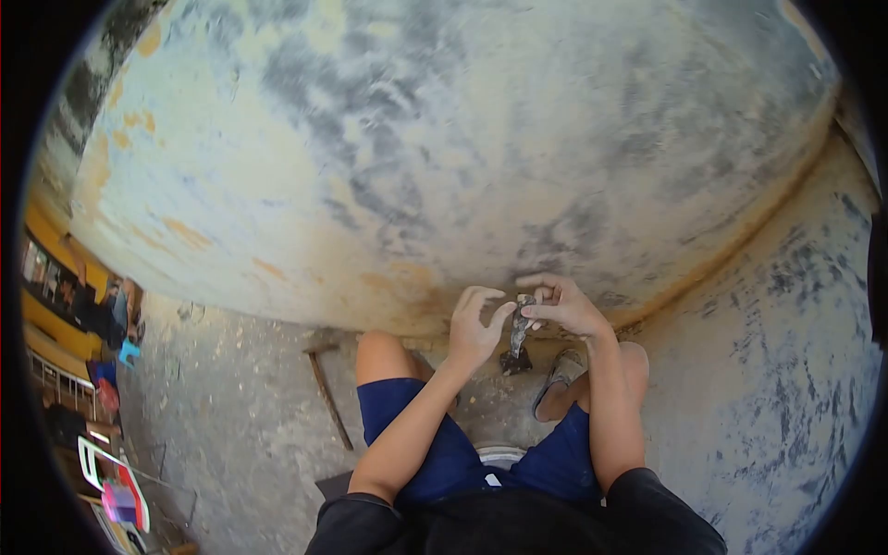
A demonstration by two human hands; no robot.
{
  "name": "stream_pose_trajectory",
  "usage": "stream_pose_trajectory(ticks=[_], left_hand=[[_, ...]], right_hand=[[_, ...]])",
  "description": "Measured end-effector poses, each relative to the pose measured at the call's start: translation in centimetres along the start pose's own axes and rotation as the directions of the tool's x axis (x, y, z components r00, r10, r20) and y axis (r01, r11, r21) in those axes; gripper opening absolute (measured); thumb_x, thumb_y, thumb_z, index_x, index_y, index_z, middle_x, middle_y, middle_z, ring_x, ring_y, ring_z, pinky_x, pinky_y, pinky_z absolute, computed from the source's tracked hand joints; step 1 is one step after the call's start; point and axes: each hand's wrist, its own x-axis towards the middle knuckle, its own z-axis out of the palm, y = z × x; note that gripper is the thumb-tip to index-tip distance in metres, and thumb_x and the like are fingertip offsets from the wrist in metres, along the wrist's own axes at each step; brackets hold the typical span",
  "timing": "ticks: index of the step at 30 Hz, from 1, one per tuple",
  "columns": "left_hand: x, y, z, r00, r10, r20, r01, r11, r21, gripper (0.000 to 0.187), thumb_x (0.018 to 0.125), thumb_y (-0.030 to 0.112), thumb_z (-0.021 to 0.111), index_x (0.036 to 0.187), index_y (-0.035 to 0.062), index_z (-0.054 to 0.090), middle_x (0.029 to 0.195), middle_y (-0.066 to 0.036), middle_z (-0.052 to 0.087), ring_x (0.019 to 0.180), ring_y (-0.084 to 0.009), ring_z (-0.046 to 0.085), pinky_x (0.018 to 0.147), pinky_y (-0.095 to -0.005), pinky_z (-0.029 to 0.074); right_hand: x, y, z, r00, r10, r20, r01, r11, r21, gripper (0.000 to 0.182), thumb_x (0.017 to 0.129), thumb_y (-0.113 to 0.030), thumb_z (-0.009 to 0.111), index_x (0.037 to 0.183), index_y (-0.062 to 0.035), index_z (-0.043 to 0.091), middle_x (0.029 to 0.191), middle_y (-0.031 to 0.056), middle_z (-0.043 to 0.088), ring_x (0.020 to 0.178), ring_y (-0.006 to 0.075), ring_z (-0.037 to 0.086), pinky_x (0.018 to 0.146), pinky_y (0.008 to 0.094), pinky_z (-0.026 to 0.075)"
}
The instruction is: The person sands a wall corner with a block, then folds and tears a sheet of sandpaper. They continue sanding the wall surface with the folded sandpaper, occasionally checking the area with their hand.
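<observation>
In the head view, a scraper-like tool with a mottled grey, wrapped-looking handle (523, 331) hangs upright before my knees. Its dark, squarish lower end (515, 362) points down toward the floor. My right hand (566, 307) pinches the upper part of the handle between thumb and fingers, the forefinger stretched over its top. Just left of the handle is my left hand (475, 326), fingers curved and apart from the thumb, the thumb tip close to the tool. I sit low with knees spread, facing a large stained wall (388, 176).
A hammer (328, 396) with a long wooden handle lies on the concrete floor (231, 398) to my left. Another stained wall (768, 398) rises on the right. Far left are a person (104, 310), a small blue stool (129, 352) and a white-and-red chair (113, 481).
</observation>
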Motion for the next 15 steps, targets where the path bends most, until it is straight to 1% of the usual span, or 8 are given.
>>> stream_pose_trajectory(ticks=[1,3,4,5,7,10,11,15], left_hand=[[-0.6,-0.3,0.0,1.0,-0.022,-0.012,0.022,1.0,0.006,0.034,0.087,0.017,0.084,0.114,0.0023,0.068,0.1,-0.012,0.068,0.085,-0.0236,0.068,0.081,-0.0346,0.055],[-0.7,1.3,-0.8,0.962,-0.166,0.215,0.192,0.976,-0.106,0.037,0.088,0.02,0.083,0.116,0.0019,0.068,0.1,-0.012,0.068,0.085,-0.0234,0.069,0.079,-0.0342,0.055],[-0.9,2.0,-1.3,0.929,-0.237,0.284,0.265,0.962,-0.062,0.039,0.089,0.022,0.083,0.119,0.0017,0.067,0.104,-0.012,0.071,0.09,-0.0236,0.072,0.082,-0.0338,0.056],[-1.0,2.5,-1.8,0.925,-0.259,0.277,0.285,0.957,-0.055,0.039,0.089,0.022,0.083,0.119,0.0017,0.067,0.104,-0.012,0.071,0.09,-0.0236,0.072,0.082,-0.0338,0.056],[-1.0,3.0,-2.7,0.949,-0.189,0.252,0.205,0.978,-0.04,0.043,0.09,0.023,0.083,0.122,0.0015,0.066,0.108,-0.015,0.074,0.098,-0.0226,0.073,0.085,-0.0338,0.056],[-1.5,1.5,-3.7,0.932,-0.33,0.151,0.336,0.942,-0.01,0.042,0.092,0.02,0.08,0.125,0.001,0.065,0.112,-0.017,0.075,0.102,-0.0219,0.074,0.088,-0.0343,0.056],[-1.7,0.7,-3.8,0.949,-0.304,0.082,0.311,0.945,-0.101,0.034,0.095,0.015,0.076,0.123,0.0003,0.066,0.107,-0.018,0.077,0.101,-0.0202,0.074,0.086,-0.0335,0.056],[-1.0,1.0,-6.5,0.898,-0.431,0.091,0.436,0.899,-0.038,0.017,0.096,0.012,0.072,0.109,-0.0002,0.072,0.097,-0.016,0.077,0.093,-0.0185,0.074,0.083,-0.0322,0.056]], right_hand=[[0.4,0.0,0.5,0.999,-0.036,-0.003,0.036,0.996,0.082,0.033,0.086,-0.005,0.084,0.116,0.0057,0.073,0.081,0.0032,0.07,0.069,0.0098,0.068,0.063,0.0245,0.056],[1.5,0.4,1.3,1.0,0.009,0.023,-0.011,0.992,0.122,0.037,0.088,-0.005,0.082,0.121,0.0061,0.071,0.081,0.0017,0.068,0.069,0.0099,0.068,0.064,0.0252,0.057],[2.5,1.1,1.3,1.0,-0.006,0.031,0.007,1.0,-0.005,0.036,0.089,-0.005,0.081,0.122,0.0067,0.07,0.082,0.0026,0.069,0.071,0.0106,0.069,0.065,0.0256,0.058],[3.3,1.7,1.4,0.999,-0.018,0.042,0.024,0.991,-0.129,0.036,0.091,-0.005,0.08,0.123,0.0073,0.069,0.083,0.0035,0.07,0.072,0.0114,0.07,0.067,0.0259,0.059],[3.6,0.1,2.9,0.995,0.072,0.066,-0.069,0.997,-0.042,0.037,0.09,-0.007,0.081,0.122,0.0077,0.07,0.087,0.0057,0.073,0.079,0.0139,0.072,0.072,0.0282,0.06],[4.4,0.4,3.7,0.986,-0.02,0.165,0.025,0.999,-0.029,0.037,0.093,-0.012,0.08,0.122,0.0087,0.07,0.1,0.0132,0.077,0.087,0.0147,0.073,0.072,0.0285,0.06],[4.5,0.5,4.0,0.985,-0.006,0.174,0.011,1.0,-0.023,0.037,0.093,-0.012,0.08,0.122,0.0087,0.07,0.1,0.0132,0.077,0.087,0.0147,0.073,0.072,0.0285,0.06],[4.5,-0.4,5.6,0.976,0.061,0.21,-0.04,0.994,-0.102,0.036,0.091,-0.017,0.082,0.118,0.0055,0.074,0.085,0.0055,0.073,0.078,0.0105,0.066,0.073,0.0276,0.056]])
